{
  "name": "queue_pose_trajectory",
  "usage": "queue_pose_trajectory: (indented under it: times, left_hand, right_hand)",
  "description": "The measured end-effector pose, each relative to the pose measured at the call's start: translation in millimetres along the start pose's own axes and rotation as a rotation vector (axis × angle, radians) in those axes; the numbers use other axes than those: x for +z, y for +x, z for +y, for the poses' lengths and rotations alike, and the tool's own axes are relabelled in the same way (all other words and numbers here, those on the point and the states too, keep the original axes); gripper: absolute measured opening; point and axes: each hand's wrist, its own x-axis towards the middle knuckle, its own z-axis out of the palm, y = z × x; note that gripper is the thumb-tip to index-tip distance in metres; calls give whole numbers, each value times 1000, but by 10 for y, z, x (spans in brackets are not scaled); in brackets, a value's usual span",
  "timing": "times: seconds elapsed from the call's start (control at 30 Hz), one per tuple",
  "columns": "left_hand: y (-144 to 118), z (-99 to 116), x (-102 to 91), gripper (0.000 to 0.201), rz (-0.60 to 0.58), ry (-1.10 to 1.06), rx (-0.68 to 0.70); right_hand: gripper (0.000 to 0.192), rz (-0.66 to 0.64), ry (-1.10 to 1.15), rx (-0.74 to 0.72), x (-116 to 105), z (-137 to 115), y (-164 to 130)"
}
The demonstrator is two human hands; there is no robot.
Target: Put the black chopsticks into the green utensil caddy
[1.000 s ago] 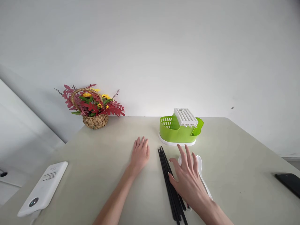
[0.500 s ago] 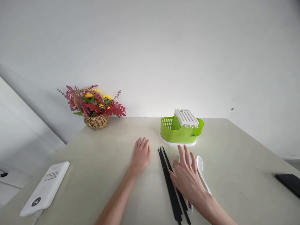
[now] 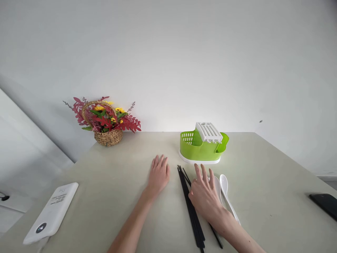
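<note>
My left hand point(image 3: 158, 175) lies flat and open on the table, fingers together, touching nothing else. Over the right-hand chopstick point(image 3: 216, 237) is my right hand point(image 3: 206, 198), thumb and index finger pinched on it, the other fingers stretched forward. That chopstick slants under the palm, which hides its middle. Several black chopsticks point(image 3: 194, 218) lie bunched just to its left. A white spoon point(image 3: 224, 182) rests right of my right hand. Another white spoon point(image 3: 217, 185) is partly covered by the hand. Beyond the fingers stands a green and white utensil caddy point(image 3: 198, 153).
A wicker basket point(image 3: 108, 137) of red and yellow flowers stands at the back left. At the left edge lies a white device point(image 3: 54, 211) with a round display. A black phone point(image 3: 323, 205) lies at the right edge. The wall point(image 3: 163, 70) rises behind the table point(image 3: 116, 175).
My right hand has shifted slightly left and pinched a chopstick, whose near end has swung right. The spoon beside the hand is more exposed. My left hand has stayed in place.
</note>
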Motion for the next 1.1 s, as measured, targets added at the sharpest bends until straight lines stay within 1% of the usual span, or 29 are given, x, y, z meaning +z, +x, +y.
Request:
queue_pose_trajectory:
  times: [0.17,0.3,0.43,0.53,0.63,0.7,0.8,0.87,0.9,0.93,1.0,1.07,1.1]
  left_hand:
    - [2,-1,6,42,0,9,-3]
    - [16,2,-9,42,-17,-10,-14]
    - [28,16,-36,42,-23,-13,-14]
    - [28,16,-39,42,-6,-17,-6]
    - [27,14,-42,40,1,-38,-7]
    - [33,36,-73,38,1,-83,-14]
    - [58,143,-209,31,52,-236,-22]
    - [76,266,-354,25,100,-417,-30]
    - [81,338,-433,24,95,-524,-41]
    - [81,414,-509,24,61,-633,-55]
    - [66,560,-634,27,-73,-829,-74]
    - [34,685,-697,29,-204,-970,-61]
    - [14,737,-703,29,-238,-1019,-47]
  right_hand:
    - [24,53,-21,-39,-13,59,17]
    - [24,76,20,-19,-180,101,31]
    - [30,157,170,26,-446,150,33]
    - [30,160,336,78,-637,200,29]
    - [29,142,542,92,-745,243,8]
    - [29,176,618,105,-756,259,-19]
    - [27,258,664,100,-704,262,-76]
    - [25,294,691,83,-653,259,-118]
    - [25,307,701,77,-628,258,-137]
    - [24,318,706,73,-607,259,-155]
    - [23,338,712,71,-575,268,-185]
    - [22,349,727,69,-555,283,-207]
    - [22,346,738,64,-546,292,-216]
